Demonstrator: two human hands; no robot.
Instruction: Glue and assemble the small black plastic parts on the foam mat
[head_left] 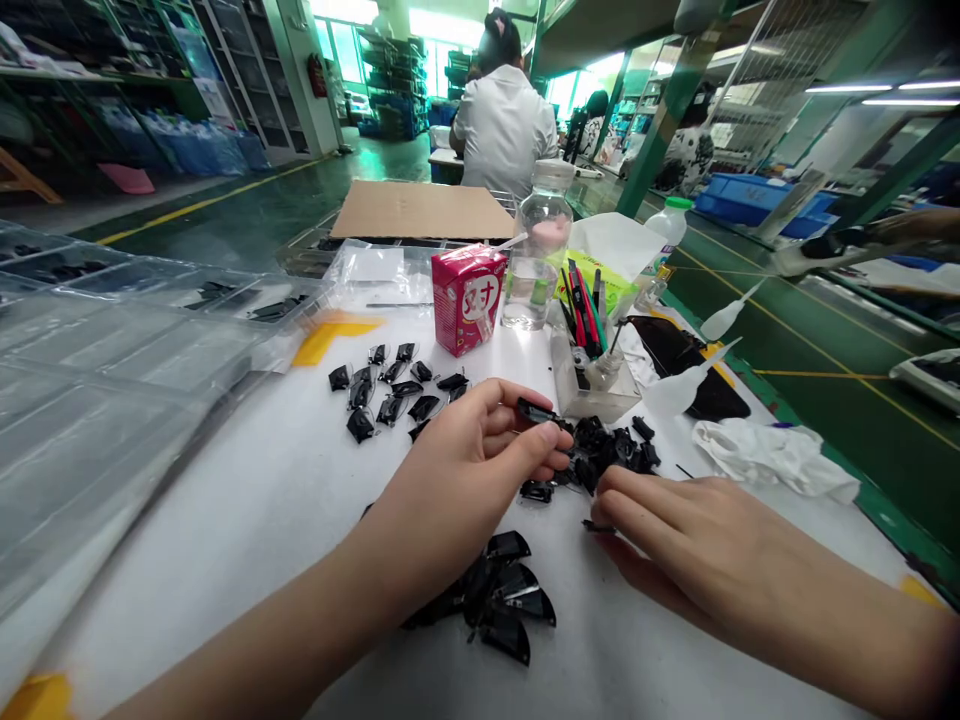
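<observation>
The left hand is pinching a black part between thumb and fingers, just beside a heap of small pieces on the white counter; the right hand is curling its fingers near that heap, and a dark sliver is showing at its fingertips, though I cannot tell whether they are gripping it; curved pieces are lying nearer the person, while scattered pieces are lying beyond the left hand. At the left, a clear divided tray is holding a few dark pieces in its far compartments; a small clear box is holding upright pens and knives; a red drink carton is standing before a clear bottle, its contents hard to make out; a green-capped bottle is standing behind the box.
</observation>
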